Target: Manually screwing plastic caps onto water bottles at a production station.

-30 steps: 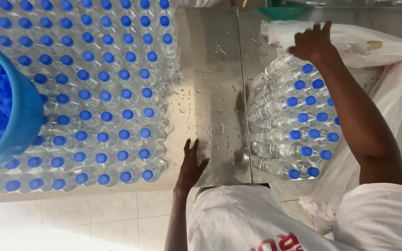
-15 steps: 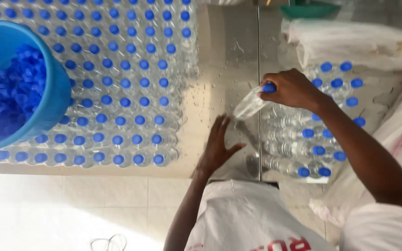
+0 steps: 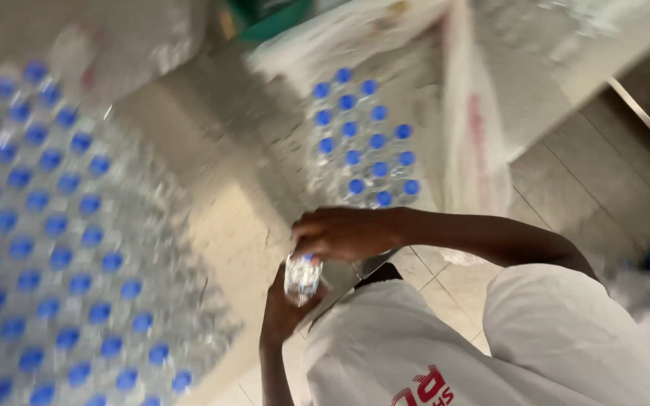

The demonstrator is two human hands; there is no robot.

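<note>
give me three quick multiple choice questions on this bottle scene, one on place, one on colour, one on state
1. Where is the clear bottle that the hands hold?
A. on the floor tiles
B. close to the person's chest, at the edge of the steel table
C. inside the white sack

2. What colour are the caps on the standing bottles?
A. red
B. green
C. blue

3. How is the held bottle gripped?
A. left hand around its body, right hand over its top
B. lying loose on the table
C. left hand alone

Answers:
1. B, the bottle sits between both hands just in front of the white shirt, by the table edge.
2. C, every cap in the left block and in the smaller group of bottles is blue.
3. A, the left palm cups it from below while the right hand covers the cap end.
</note>
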